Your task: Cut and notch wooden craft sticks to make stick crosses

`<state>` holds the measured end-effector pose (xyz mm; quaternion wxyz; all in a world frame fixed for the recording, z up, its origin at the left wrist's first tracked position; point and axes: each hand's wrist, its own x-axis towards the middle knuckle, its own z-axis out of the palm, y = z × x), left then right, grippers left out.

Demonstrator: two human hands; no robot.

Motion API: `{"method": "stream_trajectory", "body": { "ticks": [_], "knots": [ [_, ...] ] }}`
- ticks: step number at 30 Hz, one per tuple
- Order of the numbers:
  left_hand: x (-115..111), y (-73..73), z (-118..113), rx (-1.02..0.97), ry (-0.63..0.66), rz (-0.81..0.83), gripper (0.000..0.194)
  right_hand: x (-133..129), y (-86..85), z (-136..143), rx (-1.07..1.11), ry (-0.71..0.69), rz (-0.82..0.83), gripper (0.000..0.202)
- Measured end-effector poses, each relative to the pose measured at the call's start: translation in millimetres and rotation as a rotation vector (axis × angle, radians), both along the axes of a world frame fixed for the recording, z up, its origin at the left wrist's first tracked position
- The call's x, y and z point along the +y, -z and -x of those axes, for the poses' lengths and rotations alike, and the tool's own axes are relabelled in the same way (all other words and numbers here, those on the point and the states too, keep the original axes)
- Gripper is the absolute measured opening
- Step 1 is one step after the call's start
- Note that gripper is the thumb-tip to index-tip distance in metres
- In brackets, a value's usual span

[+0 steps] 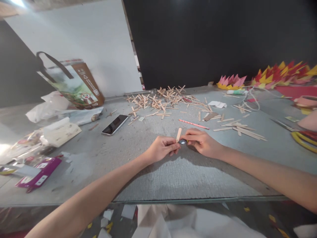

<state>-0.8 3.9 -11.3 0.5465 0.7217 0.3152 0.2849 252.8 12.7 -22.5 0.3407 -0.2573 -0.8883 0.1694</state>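
One stick (178,134) is clamped in the grip of the left hand (163,148) above the surface (160,185); the grip of the right hand (201,142) pinches a dark object (182,141) just beside it. A pencil (193,124) lies beyond.

We see lt. tan held stick (178,135) & stick pile (170,96), dk. held item (182,141) w/ wht spot, grey tabletop (138,135), pink pencil (193,124) w/ wht pattern, blk phone screen (115,124). Purple pkt (42,173) w/ wht patches, brn/grn/wht bag (76,84), pink & yel. paper petals (231,82), 1 blk panel (210,43), 1 wht panel (99,43).
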Motion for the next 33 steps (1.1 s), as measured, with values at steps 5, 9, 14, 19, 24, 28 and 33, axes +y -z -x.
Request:
{"method": "stream_trajectory", "body": {
  "ticks": [5, 9, 14, 19, 24, 28, 33],
  "knots": [
    [-0.2, 0.2, -2.5, -0.021, -0.016, 0.005, 0.048, 0.0, 0.0, 2.1, 0.025, 0.007, -0.047, 0.043],
    [0.7, -0.2, -4.2, -0.082, -0.022, 0.015, 0.049, -0.4, -2.0, 1.2, 0.040, 0.033, 0.001, 0.041],
    [1.2, -0.3, -3.1, -0.091, 0.001, 0.015, 0.049, -0.8, -3.4, 0.0, 0.035, 0.028, 0.012, 0.039],
    [0.4, 0.4, -2.9, -0.087, -0.008, 0.019, 0.051, -1.4, -5.5, 0.4, 0.045, 0.020, 0.010, 0.040],
    [0.3, 0.1, -3.3, -0.085, 0.000, 0.021, 0.050, -1.4, -5.6, -0.8, 0.039, 0.019, 0.008, 0.039],
    [0.3, 0.1, -2.4, -0.051, -0.005, 0.010, 0.049, -0.6, -2.6, -0.8, 0.020, 0.029, -0.008, 0.041],
    [0.6, 2.0, -1.2, -0.007, -0.019, -0.026, 0.049, 0.2, 1.5, 1.3, 0.021, 0.018, -0.009, 0.046]
  ]
}}
